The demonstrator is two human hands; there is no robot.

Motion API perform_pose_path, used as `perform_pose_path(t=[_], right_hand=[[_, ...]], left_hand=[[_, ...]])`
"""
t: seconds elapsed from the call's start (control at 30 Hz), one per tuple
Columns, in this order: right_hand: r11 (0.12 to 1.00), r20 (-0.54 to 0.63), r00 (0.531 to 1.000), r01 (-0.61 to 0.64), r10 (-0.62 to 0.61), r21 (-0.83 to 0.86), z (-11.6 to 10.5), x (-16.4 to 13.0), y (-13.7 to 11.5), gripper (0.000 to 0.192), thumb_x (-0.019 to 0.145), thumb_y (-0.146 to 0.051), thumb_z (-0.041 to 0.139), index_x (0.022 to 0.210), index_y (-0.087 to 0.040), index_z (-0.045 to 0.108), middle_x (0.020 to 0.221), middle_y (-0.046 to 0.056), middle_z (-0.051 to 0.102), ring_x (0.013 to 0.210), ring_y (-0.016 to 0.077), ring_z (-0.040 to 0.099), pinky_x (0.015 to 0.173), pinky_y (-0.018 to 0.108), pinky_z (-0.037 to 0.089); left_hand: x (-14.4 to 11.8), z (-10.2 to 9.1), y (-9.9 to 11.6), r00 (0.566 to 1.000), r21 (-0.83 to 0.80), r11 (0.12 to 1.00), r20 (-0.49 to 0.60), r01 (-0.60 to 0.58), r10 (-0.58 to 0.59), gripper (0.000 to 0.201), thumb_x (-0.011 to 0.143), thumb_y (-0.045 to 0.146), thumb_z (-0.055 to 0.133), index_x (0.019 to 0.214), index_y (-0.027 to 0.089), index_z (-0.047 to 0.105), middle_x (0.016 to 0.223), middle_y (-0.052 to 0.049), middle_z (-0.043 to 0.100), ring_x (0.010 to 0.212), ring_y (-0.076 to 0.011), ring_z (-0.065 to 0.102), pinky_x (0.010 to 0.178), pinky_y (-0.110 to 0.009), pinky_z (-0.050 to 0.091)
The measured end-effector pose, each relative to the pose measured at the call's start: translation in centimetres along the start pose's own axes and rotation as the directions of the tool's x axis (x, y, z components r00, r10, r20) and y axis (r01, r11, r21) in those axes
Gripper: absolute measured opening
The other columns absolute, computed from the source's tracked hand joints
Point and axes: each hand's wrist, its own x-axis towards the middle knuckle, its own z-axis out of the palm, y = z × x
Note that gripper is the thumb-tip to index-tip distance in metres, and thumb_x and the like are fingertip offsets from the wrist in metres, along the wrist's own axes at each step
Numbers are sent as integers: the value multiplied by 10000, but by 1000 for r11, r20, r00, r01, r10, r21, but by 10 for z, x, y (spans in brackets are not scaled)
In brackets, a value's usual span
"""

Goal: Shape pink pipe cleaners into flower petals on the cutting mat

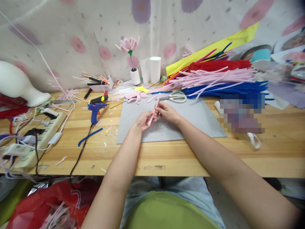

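Between my two hands is a pink pipe cleaner [157,99], held above the grey cutting mat [190,124]. My left hand [144,121] is closed around its lower part, palm partly up. The fingers of my right hand [166,111] pinch it higher up, close to the left fingertips. Just beyond the hands, scissors [177,97] with pale handles lie on the mat's far edge. A short pink piece [151,99] lies beside them, and several bent pink petal shapes [135,97] rest to the left.
A blue glue gun [94,111] and a blue pipe cleaner [90,136] lie left of the mat. Behind stands a pink pipe-cleaner flower [130,46] in a white pot [135,77]. Bundles of pink [214,78], red and blue pipe cleaners are piled back right. A power strip [43,140] sits left.
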Motion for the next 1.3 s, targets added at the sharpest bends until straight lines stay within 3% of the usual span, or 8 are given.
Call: perform_pose_path(t=[0.13,0.33,0.43,0.57,0.7,0.8,1.0,1.3], right_hand=[[998,14,998,-53,53,-14,-1,1,1,157,772,-345,499,768,-200,437,684,-22,479,551,99,500,422,218,421],[972,-93,991,-109,91,-208,0,5,4,124,759,-249,489,672,-194,422,649,5,510,567,123,509,429,228,400],[938,-147,987,-102,56,-331,-1,5,0,134,760,-221,488,643,-184,436,614,8,517,542,110,481,452,226,378],[938,-133,985,-148,111,-314,-3,4,-3,119,762,-253,503,678,-180,459,604,2,522,512,107,490,442,222,363],[994,-152,984,-99,91,-47,-7,3,1,311,675,-295,614,943,-219,476,778,-6,562,579,108,543,482,224,422],[972,-225,972,-8,63,235,-12,2,3,573,615,-304,668,1125,-300,405,950,-11,578,670,99,563,590,251,476],[946,3,993,-109,114,306,-13,-1,0,295,636,-336,665,894,-205,605,876,13,610,697,101,528,612,241,442],[985,-54,992,110,-118,-131,-14,5,-2,192,698,-359,611,676,-170,587,731,9,517,687,121,449,635,268,372]], left_hand=[[4,2,-6,960,427,878,-73,-214,270,134,797,181,498,717,119,586,589,-17,611,506,-83,567,575,-221,475],[-1,12,-14,712,998,-37,60,-48,699,267,823,306,439,765,155,651,779,-118,674,774,-220,619,701,-323,403],[-3,16,-18,699,982,-179,91,55,709,315,850,283,373,840,159,663,831,-137,676,786,-228,618,684,-324,378],[3,11,-22,677,997,-12,57,-71,733,290,847,317,403,823,182,658,818,-100,676,775,-196,609,684,-298,384],[9,6,-17,797,720,618,-153,-315,584,181,793,268,505,722,151,624,681,-47,647,637,-135,593,628,-256,430],[6,7,-7,931,229,950,-250,-210,266,130,768,168,510,676,118,586,579,-19,599,499,-88,549,540,-219,447],[-6,4,6,986,-310,936,31,167,-165,191,811,113,414,690,96,560,491,8,527,418,-38,508,442,-123,434],[-4,-1,2,953,-374,880,192,292,-235,154,804,109,424,715,107,549,511,10,531,441,-40,526,446,-113,443]])
